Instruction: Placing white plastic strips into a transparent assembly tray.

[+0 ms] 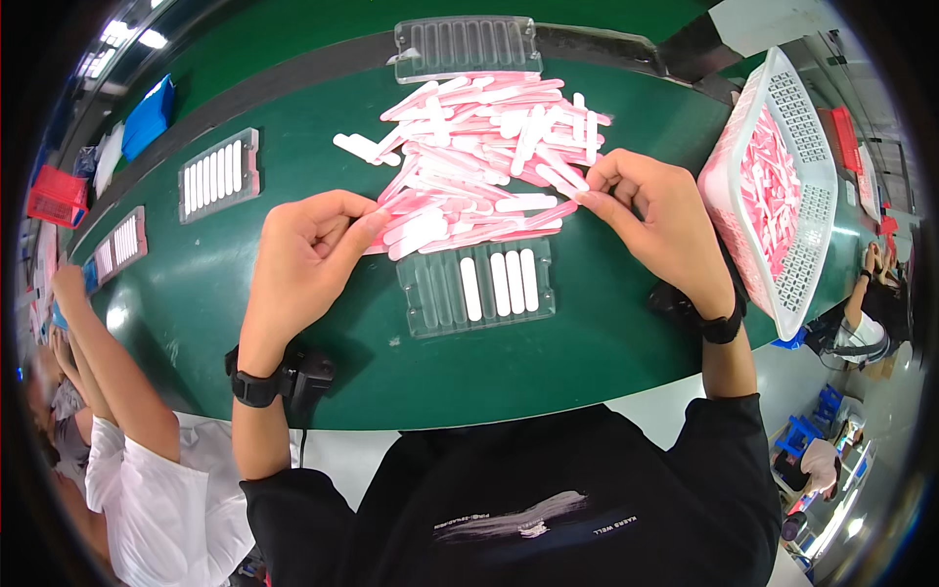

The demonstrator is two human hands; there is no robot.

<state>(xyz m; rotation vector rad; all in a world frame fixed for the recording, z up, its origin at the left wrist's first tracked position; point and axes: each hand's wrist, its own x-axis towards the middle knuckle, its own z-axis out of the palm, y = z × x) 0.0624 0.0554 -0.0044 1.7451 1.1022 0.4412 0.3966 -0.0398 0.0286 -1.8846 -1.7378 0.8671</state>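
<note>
A loose pile of flat pink-and-white sticks (460, 161) with rounded ends lies on the green table in front of me. At the pile's left edge, my left hand (308, 254) is closed, thumb and forefinger pinched at the end of a pink stick, partly hidden by the fingertips. My right hand (650, 210) pinches the end of a white-faced stick (559, 180) at the pile's right side. Nearest me, below the pile, lies a clear slotted plastic tray (435, 293). Several white sticks (514, 281) fill its right slots, with one gap among them; its left slots are bare.
Another clear tray (468, 47) sits behind the pile. Filled trays (219, 176) lie to the left, near a co-worker's arm (122, 357). A pale plastic basket (817, 186) of pink sticks stands at the right. A black device (311, 377) is strapped at my left wrist.
</note>
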